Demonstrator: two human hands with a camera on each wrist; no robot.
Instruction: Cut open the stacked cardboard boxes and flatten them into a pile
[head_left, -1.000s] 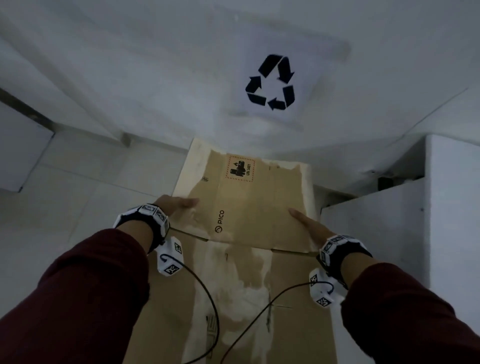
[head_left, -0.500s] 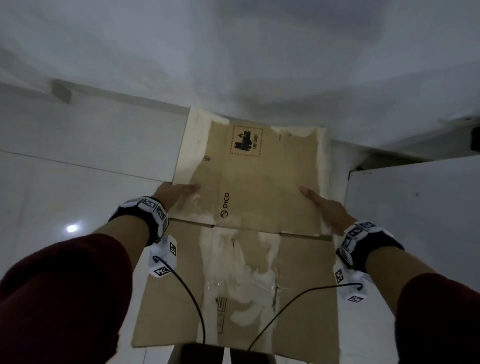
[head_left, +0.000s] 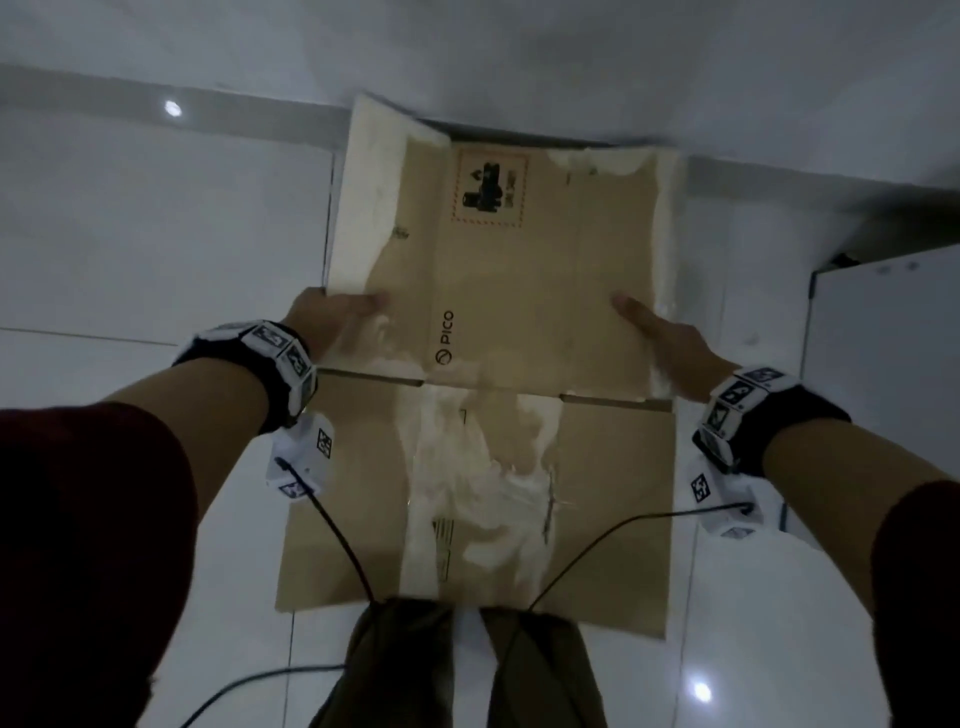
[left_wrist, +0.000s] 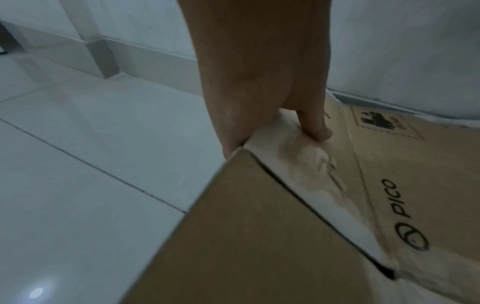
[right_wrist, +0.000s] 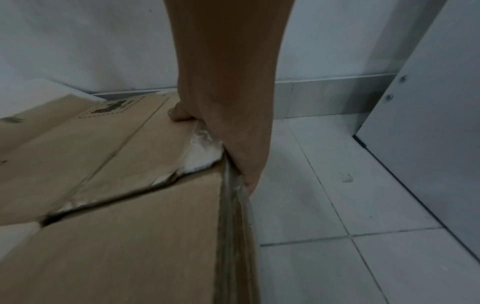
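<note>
Since the earlier frames the recycling sign on the wall has dropped out of sight and the flattened cardboard box (head_left: 498, 364) now shows almost whole over the white tiled floor (head_left: 130, 249), its near edge above the person's legs (head_left: 457, 670). From the head view the box is held flat and roughly level in front of the body, its far flap reaching to the baseboard; that flap carries a red-bordered handling label (head_left: 488, 187) and the word PICO, and pale torn patches run down its middle. The left hand (head_left: 332, 325) grasps the box's left edge with the thumb lying on top, and the right hand (head_left: 665, 338) grasps the right edge the same way. Both wrists wear black bands with white coded markers, and black cables hang from them across the cardboard. A white cabinet (head_left: 883, 389) stands at the right. From the left wrist view, the left hand (left_wrist: 259, 82) clamps the cardboard box (left_wrist: 259, 236) at its corner, the thumb (left_wrist: 314, 125) pressed on the torn pale surface and the fingers hidden beneath. From the right wrist view, the right hand (right_wrist: 228, 102) grips the cardboard box (right_wrist: 116, 236) at its side edge, thumb on top, fingers wrapped underneath, with the cabinet panel (right_wrist: 428, 123) standing near on the tiles.
</note>
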